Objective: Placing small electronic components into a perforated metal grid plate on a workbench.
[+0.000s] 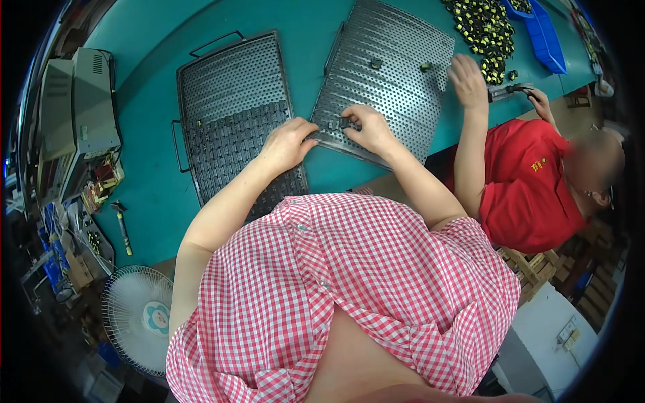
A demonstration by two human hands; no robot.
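My right hand [371,130] pinches a small black block-shaped part [345,123] just above the near left corner of a perforated metal tray [396,74]. Beside it, my left hand [289,144] has thumb and fingers bent together at that tray's left edge; whatever lies between those fingertips is hidden. Under my left wrist is a second perforated tray [232,77] with side handles, its near half covered in rows of small black parts [232,144]. Two loose parts sit farther up the right tray, a black one [375,64] and a black-and-yellow one [426,67].
At right a co-worker in red [531,181] reaches one hand [468,79] over the right tray's edge; the other is at a dark-handled tool [517,89]. Behind lie piled black-and-yellow parts [480,30] and a blue bin [544,40]. Leftward are a hammer [122,225], a fan [138,316] and a grey machine [94,101].
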